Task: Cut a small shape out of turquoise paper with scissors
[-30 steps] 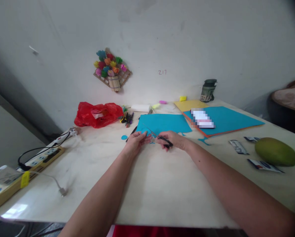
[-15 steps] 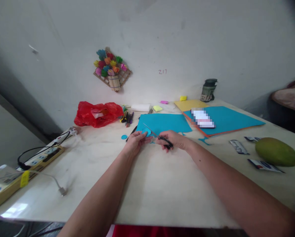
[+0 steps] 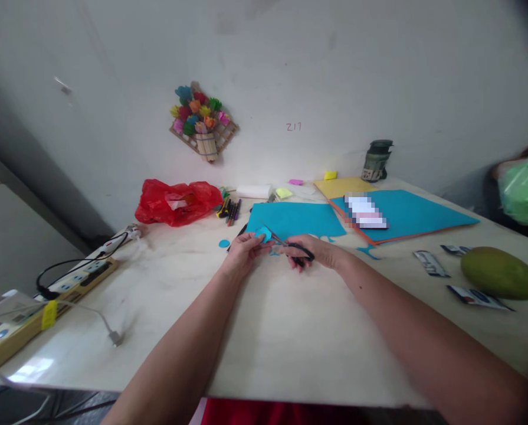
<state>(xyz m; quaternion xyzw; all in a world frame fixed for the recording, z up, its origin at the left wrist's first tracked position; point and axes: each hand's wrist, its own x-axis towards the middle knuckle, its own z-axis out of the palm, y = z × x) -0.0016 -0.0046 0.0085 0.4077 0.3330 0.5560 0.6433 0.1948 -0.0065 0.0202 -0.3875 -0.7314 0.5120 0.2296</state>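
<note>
My left hand (image 3: 246, 249) pinches a small piece of blue paper (image 3: 262, 234) between thumb and fingers. In my right hand (image 3: 308, 251) is a pair of scissors (image 3: 301, 250) with black handles, its blades pointing up and left at the edge of the piece. Just behind both hands lies a larger blue sheet (image 3: 297, 218). A cut blue circle (image 3: 224, 243) rests on the table left of my left hand. Blue paper scraps (image 3: 368, 252) lie to the right of my right hand, and smaller ones sit under the hands.
A phone (image 3: 365, 211) rests on stacked blue and orange sheets (image 3: 418, 215). A green mango (image 3: 499, 273) lies near small packets (image 3: 432, 263) at right. A red plastic bag (image 3: 177, 202) and pens (image 3: 234, 211) are at back left, a power strip (image 3: 80, 284) at the left edge, a bottle (image 3: 377, 160) by the wall.
The blue piece has turned slightly in my left hand, with the scissors still at its edge. The view has shifted a little, and something green has come into view at the far right.
</note>
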